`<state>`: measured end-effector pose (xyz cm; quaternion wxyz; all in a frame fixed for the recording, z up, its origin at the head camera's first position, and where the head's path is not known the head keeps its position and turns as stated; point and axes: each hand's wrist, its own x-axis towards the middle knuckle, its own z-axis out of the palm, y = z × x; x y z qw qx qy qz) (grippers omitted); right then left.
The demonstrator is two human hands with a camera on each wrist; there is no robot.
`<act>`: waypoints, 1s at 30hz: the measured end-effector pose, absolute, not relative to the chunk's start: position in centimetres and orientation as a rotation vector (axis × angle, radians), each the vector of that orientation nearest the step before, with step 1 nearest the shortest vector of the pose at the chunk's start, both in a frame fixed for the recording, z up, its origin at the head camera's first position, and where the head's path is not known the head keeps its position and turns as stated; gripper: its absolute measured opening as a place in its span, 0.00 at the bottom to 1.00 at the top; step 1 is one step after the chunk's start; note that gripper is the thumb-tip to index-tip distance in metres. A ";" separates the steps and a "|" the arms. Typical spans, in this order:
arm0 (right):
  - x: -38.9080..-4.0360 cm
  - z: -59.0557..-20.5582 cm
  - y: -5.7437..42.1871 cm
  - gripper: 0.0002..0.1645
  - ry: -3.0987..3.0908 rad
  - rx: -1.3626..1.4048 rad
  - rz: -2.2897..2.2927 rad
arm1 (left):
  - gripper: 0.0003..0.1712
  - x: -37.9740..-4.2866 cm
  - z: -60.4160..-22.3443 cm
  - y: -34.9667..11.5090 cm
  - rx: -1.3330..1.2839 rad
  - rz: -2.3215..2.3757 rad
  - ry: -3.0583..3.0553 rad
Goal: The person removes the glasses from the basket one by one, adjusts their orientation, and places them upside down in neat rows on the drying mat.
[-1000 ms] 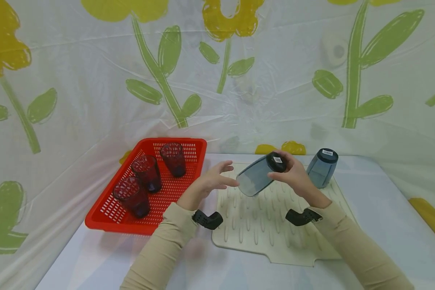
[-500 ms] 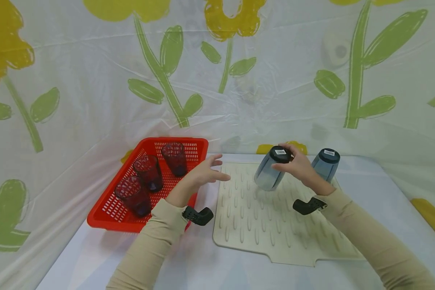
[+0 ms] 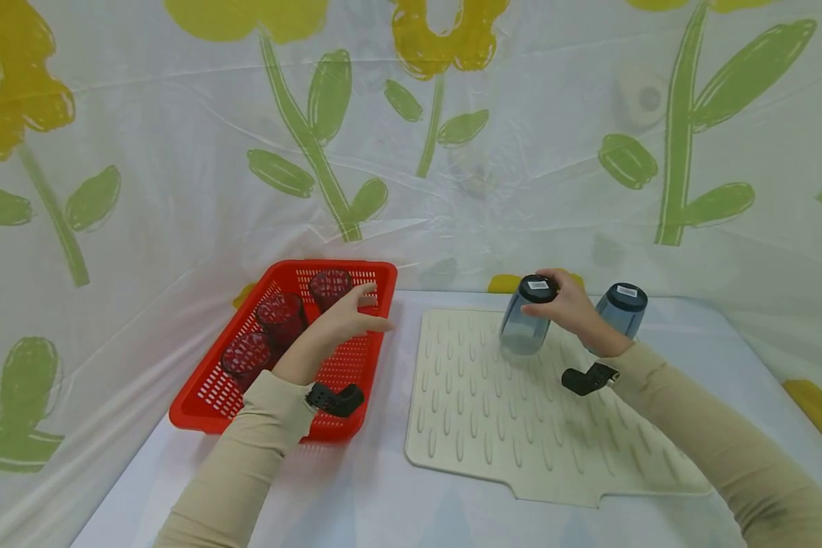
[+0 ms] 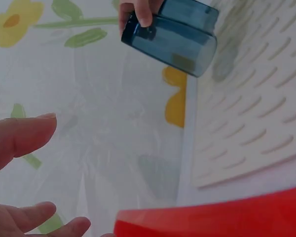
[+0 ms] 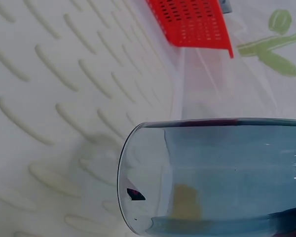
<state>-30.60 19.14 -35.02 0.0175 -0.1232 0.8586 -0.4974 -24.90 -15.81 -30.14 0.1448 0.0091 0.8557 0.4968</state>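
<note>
My right hand (image 3: 570, 304) grips a blue drinking glass (image 3: 523, 329) round its dark base, which carries a white label. The glass is upside down and slightly tilted, rim toward the ribbed cream drying mat (image 3: 493, 426). Whether the rim touches the mat, I cannot tell. In the right wrist view the clear rim of the glass (image 5: 227, 168) faces the mat. A second upturned blue glass (image 3: 619, 310) stands to its right, partly behind the right hand. My left hand (image 3: 332, 327), fingers spread and holding nothing, is over the red basket (image 3: 185, 415).
Three more glasses lean inside the basket: one at the front (image 3: 243, 358), a middle glass (image 3: 281, 313) and a back glass (image 3: 329, 285). The left forearm partly covers them. A flower-printed curtain (image 3: 520, 198) hangs behind the white table (image 3: 411, 510).
My right hand has moved right and turned the blue glass from a steep tilt to nearly upright, rim down. My left hand has drawn away leftward from beside the glass to over the basket.
</note>
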 end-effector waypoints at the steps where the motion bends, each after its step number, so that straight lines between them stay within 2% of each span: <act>1: -30.7 -35.1 19.2 0.43 2.676 -0.392 -1.538 | 0.46 -24.9 -30.2 -16.2 0.021 1.433 2.464; 18: -32.6 -36.6 19.3 0.42 2.859 -0.493 -1.351 | 0.47 -23.9 -30.6 -21.8 -0.092 1.332 2.586; 30: -33.6 -37.9 19.5 0.40 2.865 -0.513 -1.388 | 0.42 -22.4 -30.1 -25.2 -0.136 1.415 2.708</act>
